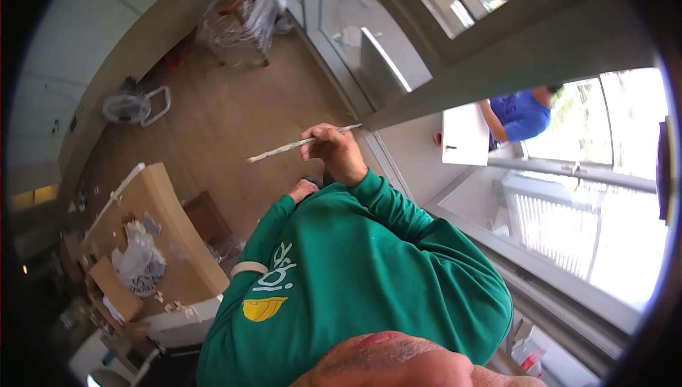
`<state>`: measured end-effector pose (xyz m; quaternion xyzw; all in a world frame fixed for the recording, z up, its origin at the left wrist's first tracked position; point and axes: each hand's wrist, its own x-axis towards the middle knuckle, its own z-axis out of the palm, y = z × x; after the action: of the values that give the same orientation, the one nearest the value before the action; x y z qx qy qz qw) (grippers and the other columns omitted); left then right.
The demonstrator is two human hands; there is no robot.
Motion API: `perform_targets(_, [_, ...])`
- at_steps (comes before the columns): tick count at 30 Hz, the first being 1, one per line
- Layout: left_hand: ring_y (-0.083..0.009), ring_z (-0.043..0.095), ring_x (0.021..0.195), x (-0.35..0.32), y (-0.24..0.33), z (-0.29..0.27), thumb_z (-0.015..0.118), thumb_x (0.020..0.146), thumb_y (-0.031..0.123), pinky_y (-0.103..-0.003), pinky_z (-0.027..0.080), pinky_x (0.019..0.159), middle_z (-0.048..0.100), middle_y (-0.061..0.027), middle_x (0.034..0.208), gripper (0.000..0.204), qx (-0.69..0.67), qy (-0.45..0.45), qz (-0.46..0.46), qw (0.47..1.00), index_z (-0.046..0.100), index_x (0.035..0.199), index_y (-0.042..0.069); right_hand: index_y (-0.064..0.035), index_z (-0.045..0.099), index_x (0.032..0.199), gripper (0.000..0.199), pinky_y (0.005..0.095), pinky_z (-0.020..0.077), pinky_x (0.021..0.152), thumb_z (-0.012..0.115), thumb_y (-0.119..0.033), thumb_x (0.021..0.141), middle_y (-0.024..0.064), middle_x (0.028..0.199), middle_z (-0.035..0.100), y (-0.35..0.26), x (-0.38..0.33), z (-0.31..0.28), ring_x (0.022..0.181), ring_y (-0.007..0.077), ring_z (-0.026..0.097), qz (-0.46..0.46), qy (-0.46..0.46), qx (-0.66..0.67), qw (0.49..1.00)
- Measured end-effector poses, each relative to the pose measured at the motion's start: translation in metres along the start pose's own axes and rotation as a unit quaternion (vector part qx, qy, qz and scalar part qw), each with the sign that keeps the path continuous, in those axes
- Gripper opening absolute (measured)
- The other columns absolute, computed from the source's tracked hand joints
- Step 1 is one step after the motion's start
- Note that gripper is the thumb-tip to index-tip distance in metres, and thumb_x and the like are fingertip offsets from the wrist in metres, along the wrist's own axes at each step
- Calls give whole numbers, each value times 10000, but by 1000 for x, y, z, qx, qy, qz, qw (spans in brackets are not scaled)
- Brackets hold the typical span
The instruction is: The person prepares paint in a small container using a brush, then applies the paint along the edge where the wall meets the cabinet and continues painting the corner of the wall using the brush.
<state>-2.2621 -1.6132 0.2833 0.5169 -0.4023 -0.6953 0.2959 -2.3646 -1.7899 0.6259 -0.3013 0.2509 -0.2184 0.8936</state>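
Observation:
Held out in front of my chest, my right hand [335, 152] pinches a thin, pale stick [280, 149] with greenish and brown stains. The stick lies nearly level, its left end out over the floor and its other end close to the door frame. Lower down, my left hand [303, 190] rests against my waist at the front of the green sweatshirt [369, 259]. Its fingers look curled beside something dark, mostly hidden, which I cannot make out.
A large cardboard box [153, 191] stands at the left, with a plastic bag [138, 266] beside it. Plastic-wrapped furniture [241, 24] is at the far side. To the right runs a door frame [455, 81]; beyond it, a person in blue [522, 113] is beside a white panel [465, 135].

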Motion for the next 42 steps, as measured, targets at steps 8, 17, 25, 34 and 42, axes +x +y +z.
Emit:
perform_targets(8, [-191, 694, 775, -75, 6, -65, 736, 862, 308, -328, 559, 695, 737, -78, 930, 345, -190, 318, -164, 914, 751, 1049, 19, 26, 638, 1006, 293, 380, 520, 729, 550, -241, 923, 152, 810, 670, 29, 133, 37, 751, 276, 645, 45, -65, 11, 997])
perform_targets(17, [-244, 724, 767, -227, -16, -160, 695, 862, 349, -379, 555, 676, 717, -119, 868, 345, -444, 662, -132, 590, 691, 911, 8, 30, 637, 1033, 320, 402, 525, 725, 549, -259, 924, 173, 828, 685, 47, 370, 152, 749, 288, 650, 174, -180, -11, 968])
perform_targets(25, [-237, 713, 712, -181, -54, -100, 645, 881, 273, -359, 530, 564, 708, -122, 879, 267, -618, 619, -113, 471, 684, 956, 20, 0, 649, 1057, 325, 398, 532, 758, 554, -288, 937, 191, 903, 713, 121, 529, 342, 785, 292, 672, 243, -329, -88, 908])
perform_targets(34, [-214, 711, 714, -236, -90, -270, 647, 884, 248, -340, 540, 584, 715, -113, 870, 257, -658, 628, -100, 403, 695, 943, 3, -32, 660, 1069, 361, 404, 525, 774, 547, -352, 946, 164, 959, 710, 262, 653, 503, 842, 283, 668, 334, -335, -119, 873])
perform_targets(42, [-193, 709, 716, -420, -103, -481, 649, 887, 226, -324, 549, 602, 722, -106, 862, 249, -574, 772, -34, 271, 705, 931, -12, -22, 659, 1077, 367, 368, 515, 758, 502, -346, 1008, 137, 904, 711, 339, 748, 664, 857, 238, 662, 320, -349, -150, 868])
